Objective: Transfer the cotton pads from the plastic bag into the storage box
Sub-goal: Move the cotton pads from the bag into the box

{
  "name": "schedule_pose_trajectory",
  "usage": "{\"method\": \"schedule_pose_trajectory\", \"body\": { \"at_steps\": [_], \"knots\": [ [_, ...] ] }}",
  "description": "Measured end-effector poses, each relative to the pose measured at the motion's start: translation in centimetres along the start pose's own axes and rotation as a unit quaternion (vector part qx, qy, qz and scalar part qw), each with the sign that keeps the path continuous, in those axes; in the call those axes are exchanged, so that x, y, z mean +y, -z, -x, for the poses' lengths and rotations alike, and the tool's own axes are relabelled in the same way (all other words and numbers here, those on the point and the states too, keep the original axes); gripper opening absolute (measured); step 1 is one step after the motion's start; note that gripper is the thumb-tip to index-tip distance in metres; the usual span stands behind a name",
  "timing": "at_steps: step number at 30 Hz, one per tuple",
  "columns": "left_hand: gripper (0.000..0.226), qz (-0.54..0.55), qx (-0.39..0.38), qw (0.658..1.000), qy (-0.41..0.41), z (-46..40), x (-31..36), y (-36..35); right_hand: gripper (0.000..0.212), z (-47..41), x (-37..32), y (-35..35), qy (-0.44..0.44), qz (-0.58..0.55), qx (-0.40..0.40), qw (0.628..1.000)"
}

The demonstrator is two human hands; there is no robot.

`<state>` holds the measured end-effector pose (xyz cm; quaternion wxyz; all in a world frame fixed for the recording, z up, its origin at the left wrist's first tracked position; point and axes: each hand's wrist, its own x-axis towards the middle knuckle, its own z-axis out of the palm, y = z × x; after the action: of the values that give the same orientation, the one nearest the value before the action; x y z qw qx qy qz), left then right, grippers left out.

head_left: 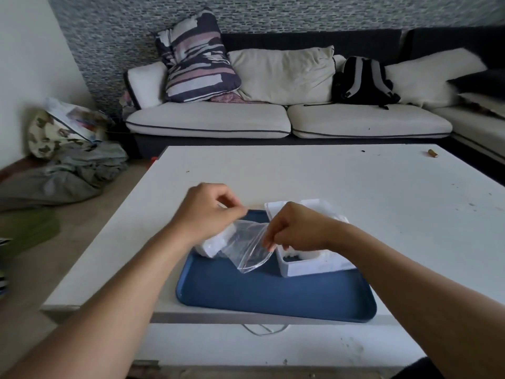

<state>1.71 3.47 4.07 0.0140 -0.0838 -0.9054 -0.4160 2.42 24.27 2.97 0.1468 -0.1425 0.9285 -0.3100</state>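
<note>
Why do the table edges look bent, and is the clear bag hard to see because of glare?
Head view: the wide-angle lens bows the table edges and stretches the forearms. Soft, even daylight gives only faint shadows. The plastic bag, pinched by the left hand and right hand, shows pale sheen rather than harsh glare. The hands are slightly motion-blurred.

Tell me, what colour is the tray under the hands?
The tray is dark blue, seen from the head view.

Head view: forward-down, close over table [355,181].
</note>
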Motion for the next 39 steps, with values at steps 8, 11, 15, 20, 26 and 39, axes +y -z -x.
{"method": "schedule_pose_trajectory", "body": {
  "at_steps": [8,11,15,20,26,39],
  "knots": [
    [0.051,-0.040,-0.074,0.983,0.164,-0.5,-8.1,-1.0,0.018,-4.4,-0.5,-5.1,0.028,0.141,-0.034,0.989],
    [0.056,-0.013,-0.076,0.977,0.201,-1.4,-9.1,-1.1,0.033,-4.6,-1.7,-5.9,0.054,0.199,-0.060,0.977],
    [0.035,-0.003,-0.150,0.966,0.211,-0.9,-8.4,-1.4,0.034,-4.8,-1.5,-6.2,0.087,0.188,-0.035,0.978],
    [0.035,0.094,-0.148,0.962,0.209,-1.1,-8.2,-1.1,0.028,-4.9,-2.5,-5.6,0.120,0.153,0.031,0.980],
    [0.033,0.214,-0.187,0.936,0.206,-0.5,-7.2,-0.4,0.034,-4.1,-1.2,-4.3,0.137,-0.054,0.054,0.988],
    [0.046,0.277,-0.157,0.928,0.195,-1.2,-5.9,-0.5,0.040,-3.3,0.3,-3.0,0.205,-0.022,0.107,0.973]
  ]
}}
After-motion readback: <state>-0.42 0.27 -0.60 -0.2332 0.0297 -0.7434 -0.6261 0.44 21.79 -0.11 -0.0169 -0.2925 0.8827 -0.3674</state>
